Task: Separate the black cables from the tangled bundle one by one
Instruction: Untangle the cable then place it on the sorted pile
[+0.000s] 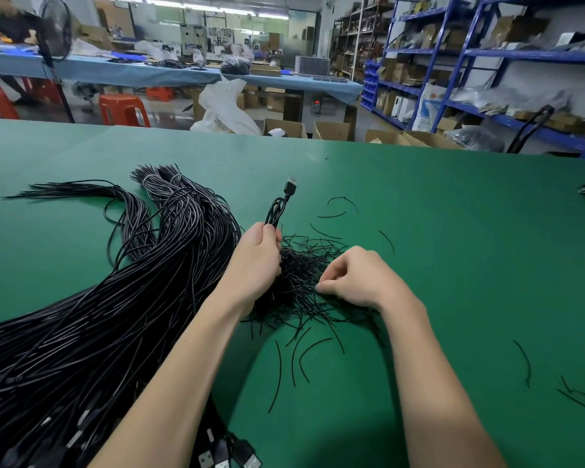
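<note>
Cable point(277, 211) upright, plug point(291, 186) topmost

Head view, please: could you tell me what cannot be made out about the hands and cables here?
- Head view: left hand holds a folded USB cable; its lower run is hidden in the grip.
- Right hand: its curled fingers hide whatever the fingertips pinch at the tie pile.
- Big cable bundle: cut off by left and bottom edges.
</note>
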`<state>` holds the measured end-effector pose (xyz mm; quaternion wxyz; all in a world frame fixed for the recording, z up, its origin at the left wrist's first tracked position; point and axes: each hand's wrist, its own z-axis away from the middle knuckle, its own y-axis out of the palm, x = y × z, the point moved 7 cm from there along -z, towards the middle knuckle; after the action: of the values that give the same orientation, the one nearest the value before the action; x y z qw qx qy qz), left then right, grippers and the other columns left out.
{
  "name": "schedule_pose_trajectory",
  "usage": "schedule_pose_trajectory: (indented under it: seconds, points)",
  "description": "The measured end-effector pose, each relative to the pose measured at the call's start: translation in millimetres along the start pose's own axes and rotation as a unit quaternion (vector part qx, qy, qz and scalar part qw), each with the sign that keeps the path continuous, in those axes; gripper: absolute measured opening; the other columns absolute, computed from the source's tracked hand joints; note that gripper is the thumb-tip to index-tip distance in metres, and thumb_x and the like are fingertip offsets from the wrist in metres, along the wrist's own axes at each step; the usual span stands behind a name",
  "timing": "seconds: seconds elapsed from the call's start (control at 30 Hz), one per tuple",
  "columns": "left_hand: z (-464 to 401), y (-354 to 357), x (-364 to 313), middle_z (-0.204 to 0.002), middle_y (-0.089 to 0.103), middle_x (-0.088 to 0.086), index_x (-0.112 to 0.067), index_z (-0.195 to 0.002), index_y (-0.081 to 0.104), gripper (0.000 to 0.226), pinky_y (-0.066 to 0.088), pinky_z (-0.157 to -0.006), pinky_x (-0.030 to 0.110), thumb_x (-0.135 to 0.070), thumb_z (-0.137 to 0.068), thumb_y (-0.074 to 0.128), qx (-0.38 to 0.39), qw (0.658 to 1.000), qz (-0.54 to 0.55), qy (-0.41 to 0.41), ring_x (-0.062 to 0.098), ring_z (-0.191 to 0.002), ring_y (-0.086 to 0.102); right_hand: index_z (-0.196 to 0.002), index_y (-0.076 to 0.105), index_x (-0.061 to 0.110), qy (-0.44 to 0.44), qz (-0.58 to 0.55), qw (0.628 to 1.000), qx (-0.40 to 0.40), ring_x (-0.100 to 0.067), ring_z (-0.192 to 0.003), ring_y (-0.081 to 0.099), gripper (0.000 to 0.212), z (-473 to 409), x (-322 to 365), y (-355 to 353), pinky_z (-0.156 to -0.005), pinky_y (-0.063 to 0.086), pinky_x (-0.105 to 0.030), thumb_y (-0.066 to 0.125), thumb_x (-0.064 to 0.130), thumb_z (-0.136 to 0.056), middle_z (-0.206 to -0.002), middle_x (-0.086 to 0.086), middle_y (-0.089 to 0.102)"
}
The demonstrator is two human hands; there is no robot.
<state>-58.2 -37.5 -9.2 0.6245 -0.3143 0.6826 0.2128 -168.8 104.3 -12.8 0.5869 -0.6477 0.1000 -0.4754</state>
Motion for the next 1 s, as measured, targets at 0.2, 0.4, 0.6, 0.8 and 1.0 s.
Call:
schedule_pose_trajectory:
  seconds: [0.2, 0.4, 0.6, 0.8, 1.0]
  points:
    - [2.5, 4.9, -1.1, -0.048, 0.035, -0.018, -0.021, -0.086, 0.047, 0.027, 0.03, -0.054, 0.028, -0.025, -0.105, 0.028, 0.019, 1.0, -0.004, 0.003, 0.002, -0.044, 0.032, -0.082, 0.075, 0.029, -0.011, -0.015, 0.998, -0.068, -0.011, -0.078, 0.068, 0.011, 8.7, -8.9, -36.9, -0.074, 0.054, -0.028, 0.071, 0.033, -0.091, -0.082, 0.012, 0.073]
    - [7.2, 12.5, -11.3, -0.051, 0.037, -0.019, -0.019, -0.086, 0.047, 0.029, 0.03, -0.055, 0.027, -0.027, -0.107, 0.029, 0.036, 0.998, 0.0, 0.043, 0.004, -0.049, 0.032, -0.089, 0.077, 0.019, -0.109, -0.363, 0.918, -0.112, -0.003, -0.057, 0.062, 0.004, 24.0, 31.8, -53.8, -0.048, 0.046, -0.016, 0.075, 0.022, -0.09, -0.079, 0.006, 0.078]
    - [12.6, 14.1, -19.0, -0.064, 0.038, -0.014, -0.021, -0.081, 0.046, 0.031, 0.035, -0.065, 0.037, -0.027, -0.108, 0.032, 0.029, 0.997, -0.02, 0.068, 0.009, -0.06, 0.036, -0.08, 0.077, 0.016, -0.079, -0.386, 0.912, -0.115, -0.004, -0.053, 0.061, 0.009, 17.0, 47.4, -26.8, -0.047, 0.047, -0.016, 0.084, 0.022, -0.081, -0.067, 0.005, 0.073]
    - [16.5, 15.8, -23.0, -0.075, 0.04, -0.003, -0.022, -0.076, 0.037, 0.03, 0.036, -0.072, 0.043, -0.037, -0.102, 0.033, 0.035, 0.995, -0.049, 0.076, 0.018, -0.072, 0.037, -0.076, 0.078, 0.016, -0.069, -0.388, 0.909, -0.133, -0.004, -0.048, 0.059, 0.006, 16.3, 46.2, -28.3, -0.049, 0.049, -0.017, 0.083, 0.018, -0.079, -0.059, 0.009, 0.07]
    - [16.9, 14.7, -26.7, -0.065, 0.043, -0.012, -0.022, -0.072, 0.037, 0.037, 0.039, -0.069, 0.04, -0.032, -0.108, 0.033, 0.019, 0.991, -0.09, 0.101, 0.016, -0.065, 0.04, -0.075, 0.079, 0.018, -0.073, -0.376, 0.914, -0.135, -0.005, -0.045, 0.059, 0.008, 15.5, 48.1, -29.6, -0.053, 0.052, -0.021, 0.084, 0.023, -0.078, -0.059, 0.01, 0.07]
